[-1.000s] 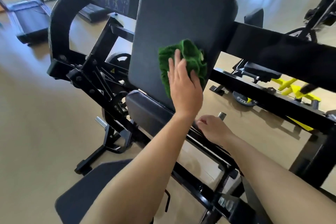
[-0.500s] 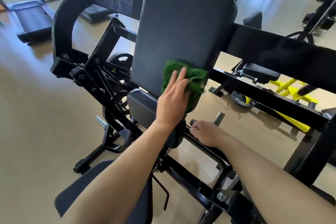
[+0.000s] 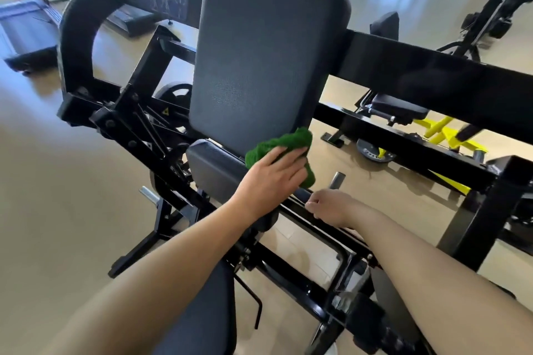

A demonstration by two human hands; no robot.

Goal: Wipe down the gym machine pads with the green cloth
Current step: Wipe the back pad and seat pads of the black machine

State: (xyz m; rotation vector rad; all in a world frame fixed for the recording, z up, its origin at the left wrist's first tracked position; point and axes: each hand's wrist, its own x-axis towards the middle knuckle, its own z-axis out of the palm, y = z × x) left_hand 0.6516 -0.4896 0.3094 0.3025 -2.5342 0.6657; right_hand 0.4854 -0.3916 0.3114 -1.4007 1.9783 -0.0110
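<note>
Fingers (image 3: pixel 290 158) flat, our left hand (image 3: pixel 269 177) presses green cloth (image 3: pixel 281 140) at back pad's (image 3: pixel 259 66) bottom corner, right hand (image 3: pixel 331 207) gripping frame bar (image 3: pixel 294 209); small pad (image 3: pixel 212 164) below looks next.

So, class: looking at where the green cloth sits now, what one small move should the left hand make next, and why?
Probably slide the cloth down and left along the small lower pad: the left hand presses it flat at the bottom right corner of the big back pad, right where that lower pad begins.
</note>
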